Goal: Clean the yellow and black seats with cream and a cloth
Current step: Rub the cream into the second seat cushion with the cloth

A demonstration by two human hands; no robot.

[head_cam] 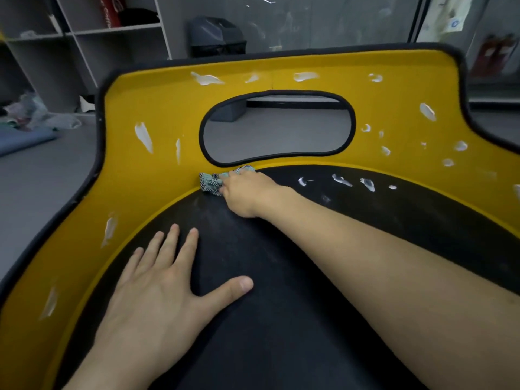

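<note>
A yellow and black seat (157,170) fills the view, with a black centre panel (281,277) and an oval cut-out near its top. White dabs of cream (143,136) dot the yellow border and the upper right of the black panel. My right hand (247,192) grips a small pale green and checked cloth (215,182) and holds it against the seam where yellow meets black, just below the cut-out. My left hand (166,282) lies flat on the black panel with fingers spread, holding nothing.
Grey shelving (84,38) stands at the back left. A dark bin (216,35) sits behind the seat against a glass wall. Cloths and a blue mat (25,136) lie on the grey floor at the left.
</note>
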